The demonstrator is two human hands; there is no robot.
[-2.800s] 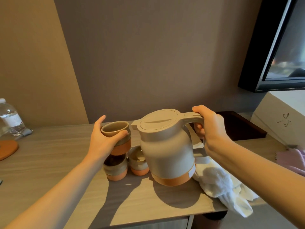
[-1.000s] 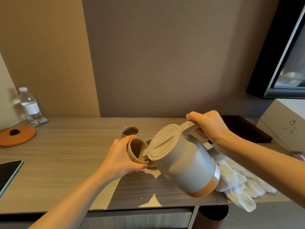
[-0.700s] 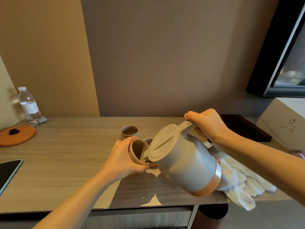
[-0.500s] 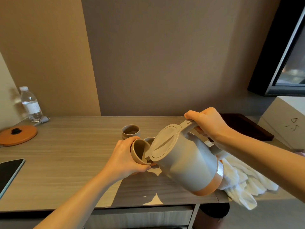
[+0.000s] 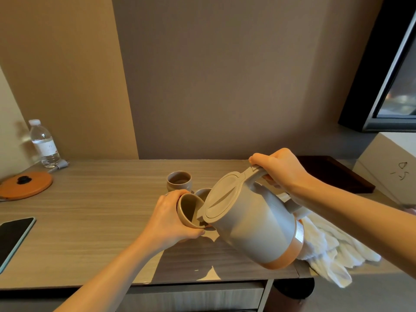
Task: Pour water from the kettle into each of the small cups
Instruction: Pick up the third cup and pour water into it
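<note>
My right hand [image 5: 282, 171] grips the handle of the grey kettle [image 5: 252, 224] with an orange base band. The kettle is tilted steeply to the left above the wooden table [image 5: 90, 212], lid shut. Its spout reaches into a small brown cup [image 5: 189, 209] that my left hand [image 5: 170, 219] holds tilted toward the kettle. A second small cup [image 5: 179, 181] stands upright on the table behind. The rim of a third cup [image 5: 202, 192] shows between them, mostly hidden by the kettle. No water stream is visible.
A white towel [image 5: 326, 246] lies at the table's right front edge under the kettle. A dark tray [image 5: 335, 174] and a white box [image 5: 389, 167] sit at the right. On the left are a water bottle [image 5: 44, 144], an orange lid [image 5: 26, 184] and a phone [image 5: 13, 237].
Since 2.8 s ago the kettle went from upright to tilted left, and my left hand lowered the cup off the stack to the spout. Over the last second little has moved.
</note>
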